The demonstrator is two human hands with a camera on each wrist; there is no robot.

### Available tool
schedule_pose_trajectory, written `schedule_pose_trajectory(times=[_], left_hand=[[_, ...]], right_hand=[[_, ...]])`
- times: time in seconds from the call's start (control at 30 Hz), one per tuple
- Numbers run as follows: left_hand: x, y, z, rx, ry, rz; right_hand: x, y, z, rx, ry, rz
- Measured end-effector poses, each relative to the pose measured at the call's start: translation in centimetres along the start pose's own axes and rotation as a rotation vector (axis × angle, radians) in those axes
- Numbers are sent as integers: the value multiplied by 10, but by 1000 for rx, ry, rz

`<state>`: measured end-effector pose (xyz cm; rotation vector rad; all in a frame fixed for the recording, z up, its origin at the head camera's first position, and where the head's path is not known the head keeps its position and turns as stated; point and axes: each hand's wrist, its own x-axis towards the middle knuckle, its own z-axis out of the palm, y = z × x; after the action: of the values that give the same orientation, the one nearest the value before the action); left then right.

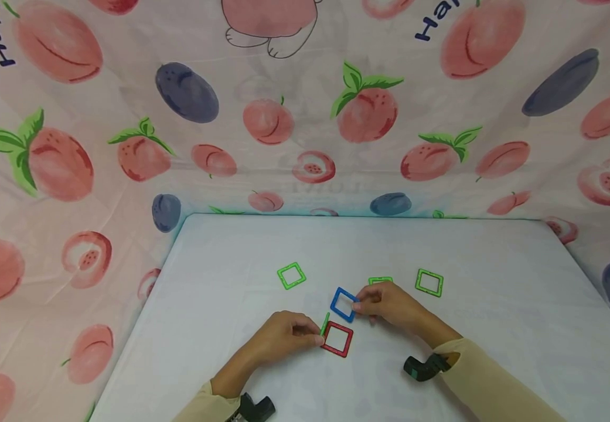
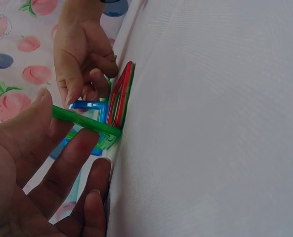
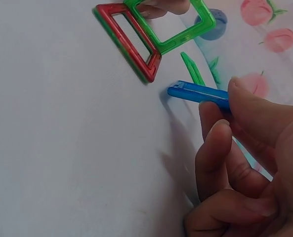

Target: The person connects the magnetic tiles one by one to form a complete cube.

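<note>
My left hand [image 1: 289,337] pinches a green hollow square magnetic tile [image 2: 84,120] between thumb and fingers. It stands upright along the left edge of a red square tile [image 1: 334,352], which lies flat on the table. In both wrist views a green layer shows along the red tile's underside. A blue square tile [image 1: 334,298] is pinched at its right side by the thumb and fingers of my right hand [image 1: 391,306]. The blue tile is just behind the red one in the head view, and in the right wrist view it appears edge-on, close over the table.
Loose green tiles lie farther back on the white table [image 1: 220,264]: one at left [image 1: 285,283], one at right [image 1: 440,287], and another [image 1: 380,279] partly hidden behind my right hand. A fruit-print cloth [image 1: 283,70] hangs behind the table and along its sides.
</note>
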<state>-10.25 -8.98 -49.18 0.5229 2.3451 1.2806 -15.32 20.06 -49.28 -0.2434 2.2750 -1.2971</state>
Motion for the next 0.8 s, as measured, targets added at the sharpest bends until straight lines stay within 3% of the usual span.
schedule_pose_trajectory(times=[0.53,0.8], left_hand=[[0,0,1,-5,2,-11],[0,0,1,-4,3,-10]], right_hand=[[-3,2,-1,-5,-36,-43],[-3,5,2,-81,-16,-69]])
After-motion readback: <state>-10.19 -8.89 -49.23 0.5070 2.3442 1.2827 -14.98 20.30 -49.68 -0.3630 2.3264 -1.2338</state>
